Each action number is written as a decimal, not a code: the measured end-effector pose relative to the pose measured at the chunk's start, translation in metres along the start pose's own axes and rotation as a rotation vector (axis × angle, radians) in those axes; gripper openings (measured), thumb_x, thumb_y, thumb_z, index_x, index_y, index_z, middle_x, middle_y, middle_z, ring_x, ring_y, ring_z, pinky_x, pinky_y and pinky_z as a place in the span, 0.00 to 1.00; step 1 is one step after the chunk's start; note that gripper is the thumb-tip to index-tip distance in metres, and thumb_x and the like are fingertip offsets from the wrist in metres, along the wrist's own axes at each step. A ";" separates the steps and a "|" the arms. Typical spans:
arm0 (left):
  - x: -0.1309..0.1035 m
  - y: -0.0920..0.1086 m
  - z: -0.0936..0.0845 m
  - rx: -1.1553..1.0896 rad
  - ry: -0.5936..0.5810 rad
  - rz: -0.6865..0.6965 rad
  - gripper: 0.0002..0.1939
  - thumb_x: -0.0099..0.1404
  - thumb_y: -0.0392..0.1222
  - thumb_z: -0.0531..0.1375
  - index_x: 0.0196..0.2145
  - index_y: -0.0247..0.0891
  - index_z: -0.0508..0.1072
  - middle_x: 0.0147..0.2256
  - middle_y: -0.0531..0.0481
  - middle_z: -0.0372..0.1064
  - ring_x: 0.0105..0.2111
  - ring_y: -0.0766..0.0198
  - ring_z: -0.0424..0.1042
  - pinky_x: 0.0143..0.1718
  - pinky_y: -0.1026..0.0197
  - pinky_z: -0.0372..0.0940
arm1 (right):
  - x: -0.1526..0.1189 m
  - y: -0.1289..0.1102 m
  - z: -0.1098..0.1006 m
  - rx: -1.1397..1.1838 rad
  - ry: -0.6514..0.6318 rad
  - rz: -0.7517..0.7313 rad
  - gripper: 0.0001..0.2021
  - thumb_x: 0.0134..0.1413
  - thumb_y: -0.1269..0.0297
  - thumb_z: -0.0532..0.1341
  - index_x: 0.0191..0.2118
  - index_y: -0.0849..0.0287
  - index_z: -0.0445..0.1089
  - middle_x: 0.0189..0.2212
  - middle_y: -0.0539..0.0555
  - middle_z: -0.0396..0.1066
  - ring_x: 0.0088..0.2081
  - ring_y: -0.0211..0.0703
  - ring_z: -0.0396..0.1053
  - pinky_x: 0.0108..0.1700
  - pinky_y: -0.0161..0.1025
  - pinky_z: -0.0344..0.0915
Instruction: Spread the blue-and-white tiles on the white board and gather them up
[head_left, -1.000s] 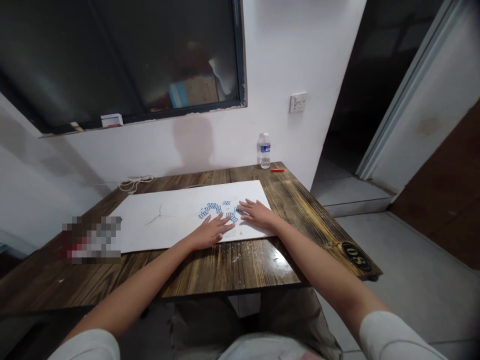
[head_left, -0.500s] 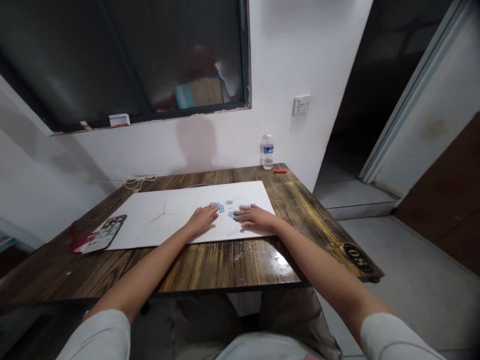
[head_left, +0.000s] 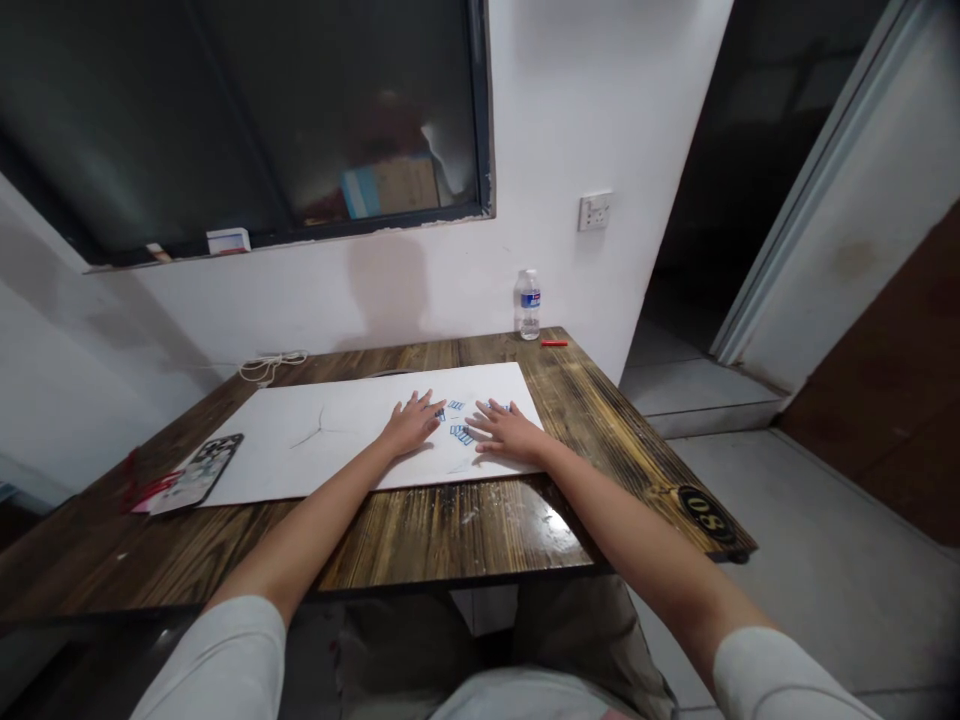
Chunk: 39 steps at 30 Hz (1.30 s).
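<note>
A white board (head_left: 360, 400) lies flat on the dark wooden table (head_left: 450, 530). My left hand (head_left: 410, 424) rests on it with fingers spread, partly over small blue-outlined pieces or marks. To the right, my right hand (head_left: 510, 434) is also spread flat, its fingertips beside and over more of them. Between the two hands show blue shapes (head_left: 462, 434) and, a little farther back, another small blue group (head_left: 456, 405). Whether these are drawn or loose pieces is too small to tell. Thin dark lines (head_left: 320, 428) mark the board's left part.
At the left edge of the board is a patterned flat case (head_left: 206, 470) beside red cords (head_left: 146, 490). A white cable (head_left: 271, 366) lies at the back left. A water bottle (head_left: 529, 305) and a red pen-like object (head_left: 554, 343) are at the back right.
My left hand has shifted slightly and its fingers have spread wider. The right hand's fingers have also spread, uncovering more blue shapes between the hands. The view has moved slightly.
</note>
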<state>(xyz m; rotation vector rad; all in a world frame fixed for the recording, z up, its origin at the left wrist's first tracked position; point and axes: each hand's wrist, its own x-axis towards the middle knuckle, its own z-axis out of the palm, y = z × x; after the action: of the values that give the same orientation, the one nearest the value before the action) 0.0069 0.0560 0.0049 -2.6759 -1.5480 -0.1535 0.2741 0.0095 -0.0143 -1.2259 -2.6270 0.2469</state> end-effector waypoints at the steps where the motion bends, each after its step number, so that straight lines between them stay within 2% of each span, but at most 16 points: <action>1: -0.002 0.001 0.001 -0.020 0.048 0.008 0.27 0.69 0.58 0.44 0.60 0.48 0.62 0.64 0.44 0.52 0.63 0.47 0.50 0.59 0.41 0.50 | 0.000 0.000 -0.001 0.006 0.008 0.001 0.34 0.59 0.40 0.50 0.66 0.47 0.48 0.68 0.57 0.38 0.67 0.63 0.36 0.61 0.67 0.39; 3: -0.006 0.001 0.004 -0.068 0.105 -0.001 0.25 0.70 0.55 0.42 0.53 0.44 0.71 0.56 0.44 0.66 0.58 0.54 0.61 0.57 0.50 0.56 | 0.000 0.001 -0.002 0.028 -0.007 -0.052 0.31 0.61 0.43 0.49 0.67 0.48 0.47 0.67 0.56 0.43 0.67 0.58 0.38 0.62 0.64 0.40; 5: -0.009 0.000 0.006 -0.099 0.106 0.008 0.26 0.71 0.53 0.42 0.49 0.43 0.74 0.51 0.45 0.70 0.55 0.57 0.65 0.56 0.54 0.58 | 0.000 0.000 -0.002 0.052 -0.047 -0.140 0.28 0.64 0.47 0.47 0.66 0.46 0.49 0.66 0.53 0.47 0.67 0.54 0.40 0.63 0.60 0.41; 7: -0.012 -0.002 0.007 -0.094 0.071 0.060 0.25 0.70 0.54 0.44 0.52 0.42 0.72 0.55 0.45 0.67 0.57 0.57 0.62 0.58 0.54 0.56 | -0.001 -0.001 -0.003 0.067 -0.080 -0.191 0.27 0.64 0.46 0.48 0.65 0.44 0.50 0.66 0.51 0.48 0.67 0.53 0.41 0.63 0.58 0.40; 9: -0.015 -0.002 0.006 -0.069 0.016 0.087 0.26 0.69 0.55 0.45 0.58 0.42 0.66 0.60 0.45 0.60 0.61 0.55 0.56 0.60 0.51 0.53 | -0.001 -0.003 -0.002 0.066 -0.087 -0.189 0.28 0.61 0.43 0.50 0.64 0.41 0.52 0.66 0.49 0.47 0.67 0.55 0.41 0.63 0.59 0.39; 13: -0.026 0.004 0.001 -0.002 -0.062 -0.015 0.28 0.68 0.58 0.44 0.63 0.50 0.57 0.67 0.47 0.44 0.65 0.46 0.44 0.59 0.39 0.48 | -0.002 -0.005 -0.002 0.044 -0.068 -0.155 0.29 0.59 0.41 0.51 0.64 0.40 0.51 0.67 0.50 0.43 0.67 0.58 0.39 0.62 0.61 0.39; 18: -0.046 0.014 -0.007 0.025 -0.162 -0.071 0.31 0.68 0.62 0.40 0.65 0.53 0.48 0.68 0.47 0.38 0.66 0.42 0.37 0.59 0.34 0.43 | -0.003 -0.009 -0.006 0.078 -0.154 -0.189 0.30 0.58 0.39 0.50 0.64 0.38 0.50 0.68 0.49 0.40 0.67 0.59 0.36 0.63 0.63 0.36; 21: -0.054 0.014 -0.008 0.042 -0.190 -0.133 0.32 0.66 0.64 0.41 0.65 0.58 0.46 0.68 0.48 0.32 0.66 0.37 0.33 0.57 0.29 0.42 | -0.003 -0.010 -0.009 0.065 -0.187 -0.128 0.30 0.57 0.37 0.50 0.63 0.36 0.52 0.68 0.50 0.38 0.67 0.63 0.32 0.61 0.68 0.32; 24: -0.058 0.007 -0.005 0.061 -0.178 -0.214 0.32 0.66 0.65 0.41 0.65 0.59 0.47 0.68 0.47 0.32 0.65 0.34 0.34 0.55 0.27 0.42 | -0.004 -0.009 -0.010 0.031 -0.163 -0.042 0.33 0.55 0.35 0.49 0.65 0.36 0.47 0.69 0.52 0.34 0.67 0.66 0.29 0.59 0.72 0.30; 29: -0.058 -0.008 0.001 0.061 -0.045 -0.265 0.31 0.69 0.59 0.37 0.66 0.47 0.48 0.67 0.44 0.42 0.65 0.51 0.44 0.59 0.40 0.48 | -0.004 -0.003 -0.005 -0.005 -0.135 0.116 0.36 0.58 0.37 0.46 0.67 0.45 0.43 0.69 0.56 0.35 0.67 0.66 0.31 0.59 0.72 0.31; 32: -0.058 -0.012 0.000 0.068 -0.088 -0.289 0.32 0.69 0.59 0.39 0.65 0.44 0.51 0.67 0.43 0.43 0.65 0.51 0.44 0.60 0.40 0.47 | -0.003 0.002 0.000 -0.007 -0.083 0.207 0.36 0.60 0.38 0.44 0.68 0.53 0.43 0.68 0.60 0.36 0.67 0.65 0.32 0.59 0.72 0.31; 34: -0.060 -0.012 -0.002 0.082 -0.084 -0.287 0.32 0.69 0.60 0.40 0.65 0.43 0.52 0.67 0.42 0.42 0.66 0.49 0.43 0.59 0.39 0.47 | -0.002 0.004 0.002 -0.006 -0.051 0.250 0.36 0.60 0.39 0.42 0.67 0.56 0.45 0.68 0.62 0.38 0.67 0.64 0.33 0.59 0.73 0.31; 36: -0.064 -0.009 -0.004 0.097 -0.019 -0.245 0.31 0.69 0.58 0.41 0.65 0.42 0.52 0.67 0.40 0.41 0.66 0.49 0.42 0.59 0.39 0.47 | -0.001 0.008 0.003 -0.006 -0.023 0.280 0.36 0.61 0.39 0.41 0.67 0.58 0.46 0.68 0.64 0.39 0.67 0.63 0.34 0.59 0.73 0.31; 39: -0.071 -0.003 -0.007 0.083 0.023 -0.120 0.28 0.69 0.55 0.44 0.63 0.45 0.55 0.65 0.43 0.47 0.65 0.52 0.47 0.60 0.43 0.49 | -0.001 0.014 0.004 -0.018 -0.008 0.349 0.38 0.61 0.39 0.41 0.67 0.62 0.45 0.67 0.67 0.40 0.67 0.62 0.36 0.60 0.72 0.30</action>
<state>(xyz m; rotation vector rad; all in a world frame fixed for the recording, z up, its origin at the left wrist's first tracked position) -0.0312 -0.0040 0.0041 -2.5108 -1.6701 -0.1204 0.2839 0.0174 -0.0216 -1.6879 -2.4110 0.2872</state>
